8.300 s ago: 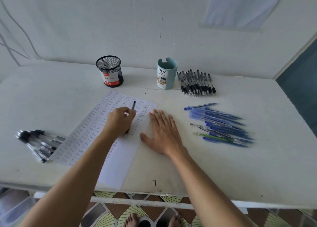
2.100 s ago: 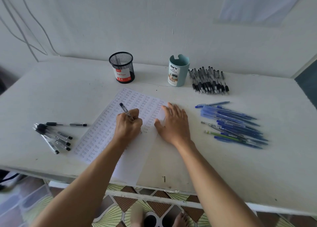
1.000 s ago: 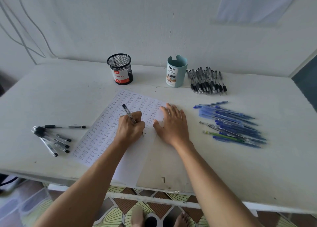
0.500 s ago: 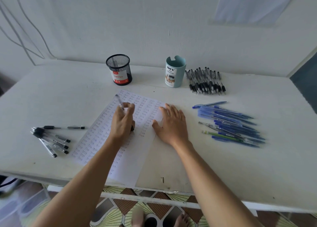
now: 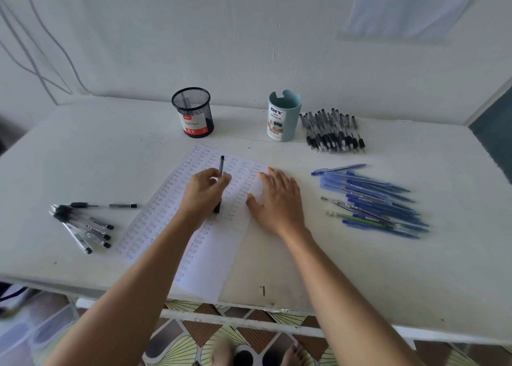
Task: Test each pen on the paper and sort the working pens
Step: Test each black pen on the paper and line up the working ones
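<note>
A white sheet of paper (image 5: 213,257) covered with rows of small written words lies slanted on the white table (image 5: 83,155). My left hand (image 5: 202,194) is over it, holding a black pen (image 5: 221,164) nearly upright, its far end above my fingers and its dark tip end below my palm. My right hand (image 5: 279,199) rests flat with spread fingers on the paper's right edge. A small group of black pens (image 5: 83,224) lies at the left. A row of black pens (image 5: 331,131) lies at the back right.
A black mesh pen cup (image 5: 193,112) and a light-blue desk organiser cup (image 5: 284,115) stand near the wall. A pile of blue pens (image 5: 371,199) with one green pen lies at the right. The table's front edge runs below my forearms, with patterned floor underneath.
My left hand has stopped writing, lifted a little and turned the pen from a slanted writing grip to nearly upright. My right hand has stayed flat on the paper.
</note>
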Motion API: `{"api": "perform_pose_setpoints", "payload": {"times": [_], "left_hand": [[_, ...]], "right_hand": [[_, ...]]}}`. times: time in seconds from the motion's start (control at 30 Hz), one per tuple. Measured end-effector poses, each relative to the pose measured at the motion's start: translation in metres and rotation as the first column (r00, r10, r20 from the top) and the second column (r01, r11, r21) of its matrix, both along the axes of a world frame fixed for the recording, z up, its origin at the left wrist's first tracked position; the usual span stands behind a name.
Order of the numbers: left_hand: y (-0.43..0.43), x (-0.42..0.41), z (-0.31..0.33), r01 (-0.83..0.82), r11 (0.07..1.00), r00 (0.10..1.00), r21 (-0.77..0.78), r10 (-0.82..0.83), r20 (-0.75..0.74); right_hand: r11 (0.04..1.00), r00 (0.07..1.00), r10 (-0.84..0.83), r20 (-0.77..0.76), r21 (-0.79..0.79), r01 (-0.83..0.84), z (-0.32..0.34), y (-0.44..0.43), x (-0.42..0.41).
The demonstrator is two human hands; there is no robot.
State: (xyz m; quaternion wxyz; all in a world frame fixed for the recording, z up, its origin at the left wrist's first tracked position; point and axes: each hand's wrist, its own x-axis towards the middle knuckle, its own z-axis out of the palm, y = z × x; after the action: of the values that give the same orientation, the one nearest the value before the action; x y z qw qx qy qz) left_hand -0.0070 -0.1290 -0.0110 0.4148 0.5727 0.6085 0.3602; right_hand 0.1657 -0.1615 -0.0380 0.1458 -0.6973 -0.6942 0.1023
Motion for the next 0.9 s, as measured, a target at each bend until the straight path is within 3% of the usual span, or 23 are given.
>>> {"api": "perform_pose_setpoints", "payload": {"times": [0.13,0.27,0.33,0.43,0.53,0.67,0.9], "left_hand": [[0.009,0.013,0.005,0.093,0.990,0.921,-0.108,-0.126,-0.368],[0.014,0.017,0.013,0.126,0.984,0.850,-0.125,-0.172,-0.497],[0.019,0.015,0.012,0.083,0.995,0.820,-0.054,-0.099,-0.564],[0.024,0.005,0.004,-0.014,0.982,0.754,0.189,0.134,-0.643],[0.027,-0.005,-0.010,0.060,0.986,0.646,0.153,0.078,-0.760],[0.026,-0.012,-0.022,0.133,0.991,0.598,0.000,-0.080,-0.797],[0.027,-0.014,-0.023,0.126,0.991,0.596,0.053,-0.033,-0.802]], "right_hand": [[1.000,1.000,0.002,-0.013,0.012,-0.002,-0.001,0.000,0.000],[1.000,0.999,0.020,-0.028,0.019,-0.019,0.000,-0.002,0.001],[1.000,0.996,0.011,-0.089,0.014,-0.010,0.001,-0.002,0.000],[0.998,0.983,-0.057,-0.174,-0.001,0.058,0.004,0.005,0.001],[0.990,0.973,-0.117,-0.200,0.059,0.131,0.002,0.010,-0.003],[0.985,0.976,-0.141,-0.167,0.073,0.155,0.003,0.010,-0.006],[0.979,0.964,-0.198,-0.178,-0.080,0.186,0.023,0.017,-0.008]]}}
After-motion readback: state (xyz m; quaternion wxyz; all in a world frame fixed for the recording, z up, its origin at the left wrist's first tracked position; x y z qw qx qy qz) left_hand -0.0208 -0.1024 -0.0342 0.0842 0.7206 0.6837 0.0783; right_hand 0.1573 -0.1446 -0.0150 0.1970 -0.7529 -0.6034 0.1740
